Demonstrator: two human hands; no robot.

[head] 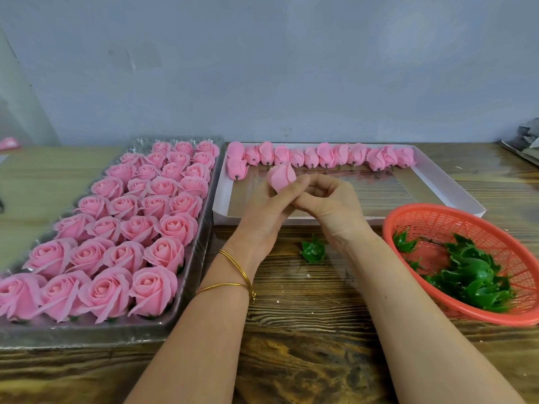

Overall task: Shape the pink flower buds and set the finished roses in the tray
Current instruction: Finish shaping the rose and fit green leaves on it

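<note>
**A:** What am I looking at, biggest thing first?

**B:** I see a wooden table (306, 310) with dark, rough grain under everything. To the left of the grip lies the clear plastic tray (201, 240), long and shallow, glossy at its rim. It is packed with finished roses (122, 225) in rows of four, soft matte pink, petals curled outward in open whorls.

**A:** And beyond the grip?

**B:** A flat white cardboard box (437, 182) with low walls sits just behind my hands. Along its far wall runs a row of closed buds (323, 156), smooth pink teardrops with short dark stubs at the base. Two more lie at the left end.

**A:** To the right?

**B:** A round orange plastic basket (414, 217), mesh-walled, near my right forearm. It holds a heap of green sepals (472, 278), shiny and spiky-edged.

**A:** Now the grip itself.

**B:** My left hand (268, 211) and right hand (329, 205) meet above the box's near edge, fingers touching. Both pinch one pink bud (280, 176) from below; it stands upright, its wrapped petals rising above my fingertips. The left hand's thumb presses against its side, and the right hand's fingers curl closed toward its base. Two thin gold bangles (233, 272) circle my left wrist.

**A:** Anything smaller?

**B:** One loose green sepal (313, 251), a glossy cup, lies on the wood just below my right hand.
</note>
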